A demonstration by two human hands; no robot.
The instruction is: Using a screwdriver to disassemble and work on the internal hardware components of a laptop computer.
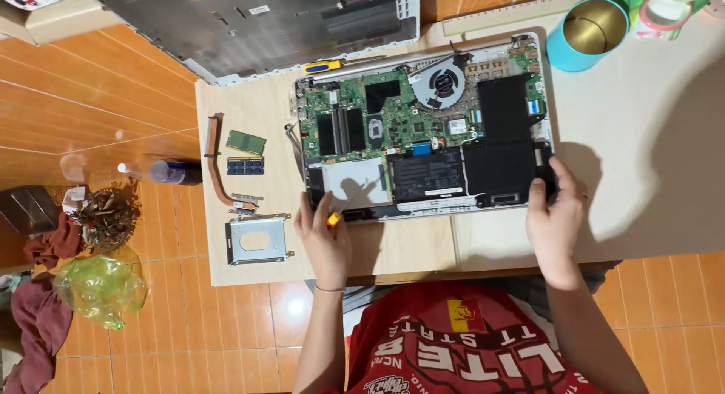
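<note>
An opened laptop (423, 130) lies on a low wooden table (408, 247), its green circuit board, fan (442, 83) and black battery (502, 149) bare. My left hand (325, 239) holds a small yellow-handled screwdriver (333, 219) at the laptop's near left corner, beside a silver drive (355, 181). My right hand (555, 213) grips the laptop's near right corner, thumb and fingers on its black edge.
Left of the laptop lie two memory sticks (246, 152), a copper heat pipe (217, 171) and a metal drive bracket (258, 239). A blue-and-yellow screwdriver (323, 66) rests at the laptop's far edge by the grey bottom cover (257, 24). A teal cup (587, 33) stands far right.
</note>
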